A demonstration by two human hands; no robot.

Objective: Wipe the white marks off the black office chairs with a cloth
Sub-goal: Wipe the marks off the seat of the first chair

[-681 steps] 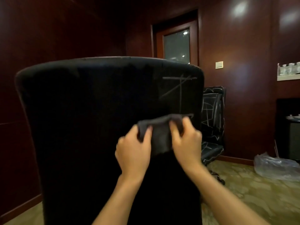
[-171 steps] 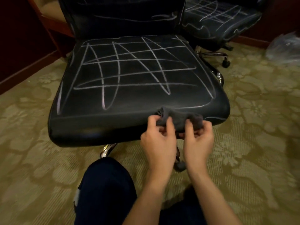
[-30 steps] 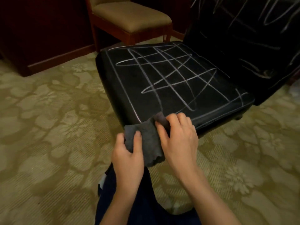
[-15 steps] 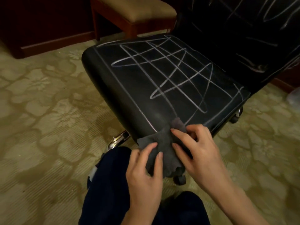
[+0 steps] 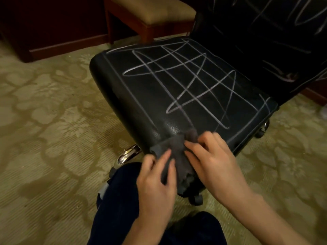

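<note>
The black office chair's seat (image 5: 159, 96) fills the middle of the view, crossed by white chalk lines (image 5: 194, 80); its backrest (image 5: 265, 32) at the upper right is scribbled too. A dark grey cloth (image 5: 177, 149) hangs over the seat's near front corner. My left hand (image 5: 157, 183) holds the cloth's lower part, thumb and fingers around it. My right hand (image 5: 210, 156) pinches the cloth's upper end against the seat edge. A small patch by the cloth looks free of lines.
A wooden chair with a tan cushion (image 5: 150, 9) stands behind the seat. The chair's chrome base leg (image 5: 129, 152) and a castor (image 5: 196, 198) show below the seat. My dark-trousered knees (image 5: 120, 200) are at the bottom, over patterned carpet (image 5: 44, 121).
Over the last second both hands gathered the cloth and shifted it slightly up onto the seat's front corner. The view moved closer to the seat.
</note>
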